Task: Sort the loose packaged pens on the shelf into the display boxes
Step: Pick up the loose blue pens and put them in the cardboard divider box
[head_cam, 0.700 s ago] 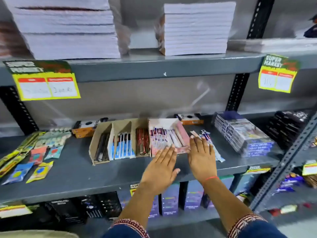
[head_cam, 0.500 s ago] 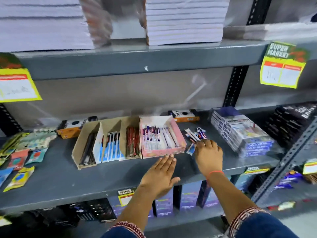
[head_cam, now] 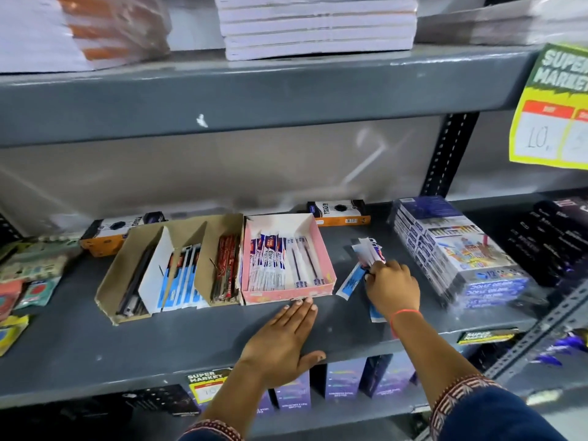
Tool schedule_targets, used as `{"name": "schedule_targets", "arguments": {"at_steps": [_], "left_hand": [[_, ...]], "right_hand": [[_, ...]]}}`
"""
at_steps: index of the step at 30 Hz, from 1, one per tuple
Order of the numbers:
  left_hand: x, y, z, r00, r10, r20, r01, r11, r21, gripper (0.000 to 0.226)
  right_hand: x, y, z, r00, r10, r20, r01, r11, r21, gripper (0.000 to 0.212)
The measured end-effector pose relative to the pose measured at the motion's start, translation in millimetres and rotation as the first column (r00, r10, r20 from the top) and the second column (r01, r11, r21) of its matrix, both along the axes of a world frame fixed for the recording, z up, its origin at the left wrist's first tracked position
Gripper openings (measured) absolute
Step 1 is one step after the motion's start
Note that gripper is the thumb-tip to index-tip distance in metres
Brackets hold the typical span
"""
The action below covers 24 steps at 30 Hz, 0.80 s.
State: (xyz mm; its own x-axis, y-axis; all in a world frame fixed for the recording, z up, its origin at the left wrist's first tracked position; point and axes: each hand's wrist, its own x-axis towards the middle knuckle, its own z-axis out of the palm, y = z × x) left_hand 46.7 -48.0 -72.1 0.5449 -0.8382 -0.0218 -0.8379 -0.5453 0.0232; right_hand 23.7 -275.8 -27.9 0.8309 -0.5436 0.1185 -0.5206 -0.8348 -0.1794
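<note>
Right hand (head_cam: 392, 288) closed on a bunch of loose packaged pens (head_cam: 369, 251) just right of the pink display box (head_cam: 324, 268); 2 more packets (head_cam: 350, 280) lie flat on the shelf (head_cam: 178, 342). Left hand (head_cam: 280, 340) open, flat, fingertips touching the box front. Risk: a loose bunch may fan out and spill during transfer

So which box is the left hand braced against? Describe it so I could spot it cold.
On the middle grey shelf, a row of open display boxes sits near the front edge. The left hand lies flat, fingertips touching the rightmost one: the pink box. Its neighbours are plain brown cardboard; only this one is pink, holding white-and-blue pen packets.
</note>
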Motion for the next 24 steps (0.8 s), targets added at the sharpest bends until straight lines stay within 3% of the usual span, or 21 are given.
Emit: {"name": "schedule_targets", "arguments": {"at_steps": [24], "left_hand": [[0, 1, 0, 0.999, 0.012, -0.040, -0.013, 0.999, -0.037, 0.081]], "right_hand": [[17, -2, 14, 0.978, -0.185, -0.101, 0.208, 0.916, 0.342, 0.029]]}}
